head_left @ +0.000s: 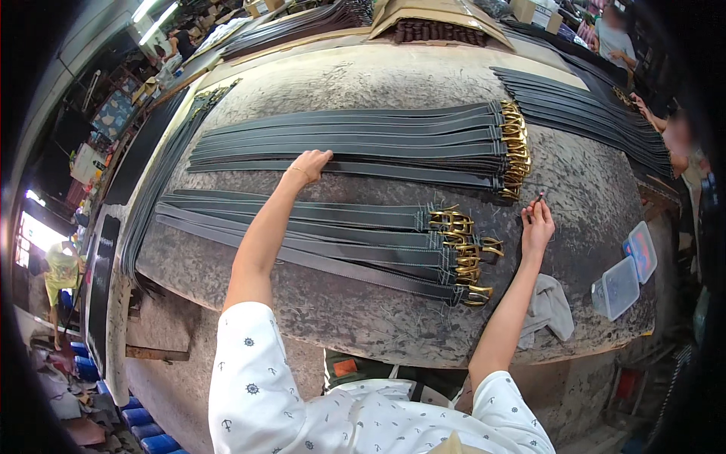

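Two rows of dark belts lie across a worn workbench [363, 318]. The far row of belts [355, 140] ends in brass buckles [516, 147] on the right. The near row of belts [302, 234] ends in brass buckles [463, 253] too. My left hand [310, 163] rests flat on a belt at the near edge of the far row. To the right of the buckles, my right hand [537, 223] pinches a small thin dark tool [538, 198] just above the bench.
A grey cloth [548, 310] and two clear plastic boxes [631, 272] lie at the bench's right end. More belts [597, 110] fan out at the far right, others hang off the left edge [155, 197]. Other people work at the far right [673, 132] and lower left [60, 272].
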A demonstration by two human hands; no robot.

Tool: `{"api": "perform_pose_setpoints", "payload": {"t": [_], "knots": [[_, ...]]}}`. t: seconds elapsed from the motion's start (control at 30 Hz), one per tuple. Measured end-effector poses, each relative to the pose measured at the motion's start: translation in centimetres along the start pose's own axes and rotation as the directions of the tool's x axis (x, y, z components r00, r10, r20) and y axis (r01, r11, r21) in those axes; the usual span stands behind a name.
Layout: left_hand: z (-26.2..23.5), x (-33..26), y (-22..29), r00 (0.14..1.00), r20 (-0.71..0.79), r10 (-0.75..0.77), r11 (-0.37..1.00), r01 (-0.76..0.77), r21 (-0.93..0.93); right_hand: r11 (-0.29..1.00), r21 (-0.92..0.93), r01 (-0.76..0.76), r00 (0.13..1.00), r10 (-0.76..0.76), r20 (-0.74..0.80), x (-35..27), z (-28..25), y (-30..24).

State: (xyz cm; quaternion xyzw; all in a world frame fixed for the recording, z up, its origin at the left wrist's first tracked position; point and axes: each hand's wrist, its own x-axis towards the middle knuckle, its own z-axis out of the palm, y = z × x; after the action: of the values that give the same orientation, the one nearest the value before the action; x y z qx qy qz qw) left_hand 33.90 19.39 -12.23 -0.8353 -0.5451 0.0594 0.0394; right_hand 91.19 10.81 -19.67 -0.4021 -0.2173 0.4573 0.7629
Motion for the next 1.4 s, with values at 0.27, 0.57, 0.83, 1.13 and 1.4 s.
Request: {"api": "perform_pose_setpoints", "payload": {"t": [0.27,0.57,0.83,1.13,1.4], "knots": [[-0.7,0.0,0.1,0.998,-0.055,0.012,1.000,-0.012,-0.002,1.000,0.024,-0.016,0.999,0.015,0.043,0.7,-0.6,0.2],[-0.3,3.1,-1.8,0.981,-0.176,-0.081,0.996,0.073,-0.047,1.000,0.026,-0.018,0.998,0.016,0.053,0.3,0.0,0.0],[-0.3,2.2,-1.1,0.973,-0.224,-0.056,0.998,0.059,0.005,0.998,0.044,-0.044,0.997,0.041,0.061,0.3,-0.4,-0.3],[-3.8,-17.8,13.8,0.867,-0.479,-0.134,0.966,0.007,-0.257,0.995,0.064,-0.076,0.992,0.069,0.103,1.3,0.0,0.7],[2.1,-24.3,18.4,0.882,-0.458,-0.112,0.979,0.020,-0.203,0.992,0.005,0.128,0.990,-0.129,0.063,2.0,-2.7,-2.3]]}}
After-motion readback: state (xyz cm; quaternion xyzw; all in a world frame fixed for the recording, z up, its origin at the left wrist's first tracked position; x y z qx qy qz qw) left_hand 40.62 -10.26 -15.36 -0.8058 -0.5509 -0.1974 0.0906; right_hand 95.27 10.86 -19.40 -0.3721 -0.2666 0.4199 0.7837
